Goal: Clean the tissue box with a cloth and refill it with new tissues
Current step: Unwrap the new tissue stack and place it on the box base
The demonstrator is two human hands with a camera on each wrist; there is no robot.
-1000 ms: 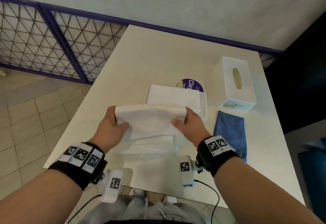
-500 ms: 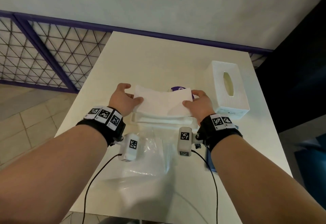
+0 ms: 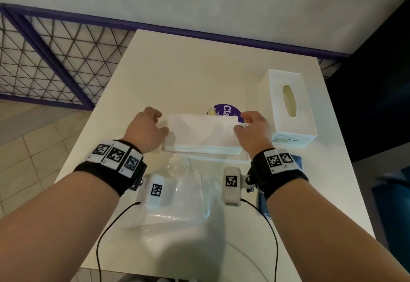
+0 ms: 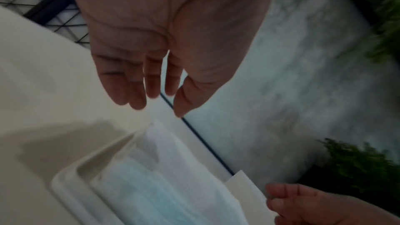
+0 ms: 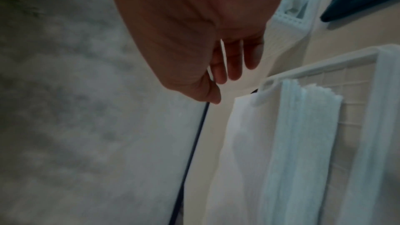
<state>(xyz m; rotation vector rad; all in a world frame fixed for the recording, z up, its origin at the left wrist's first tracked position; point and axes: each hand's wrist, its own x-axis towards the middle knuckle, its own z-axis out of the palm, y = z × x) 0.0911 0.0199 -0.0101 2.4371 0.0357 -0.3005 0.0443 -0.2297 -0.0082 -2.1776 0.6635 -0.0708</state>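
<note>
A stack of white tissues [image 3: 202, 135] lies on a shallow white tray [image 3: 206, 160] at the middle of the table. My left hand [image 3: 160, 122] hovers at the stack's left end and my right hand [image 3: 243, 122] at its right end. Both have loosely curled fingers and hold nothing. The left wrist view shows my left hand [image 4: 155, 102] empty above the tissues [image 4: 173, 177]. In the right wrist view my right hand [image 5: 218, 88] is empty beside the tissues [image 5: 292, 143]. The white tissue box [image 3: 290, 108] stands upright at the right, its slot up. A blue cloth [image 3: 297, 161] lies partly hidden behind my right wrist.
An empty clear plastic wrapper [image 3: 177, 193] lies on the table [image 3: 188, 70] between my wrists. A purple round label [image 3: 226, 109] shows just behind the tissues. A purple mesh railing [image 3: 55, 59] borders the left side and a wall the far edge.
Both hands carried the tissue stack away from my body, out of the wrapper, and laid it on the tray. They have let go of it.
</note>
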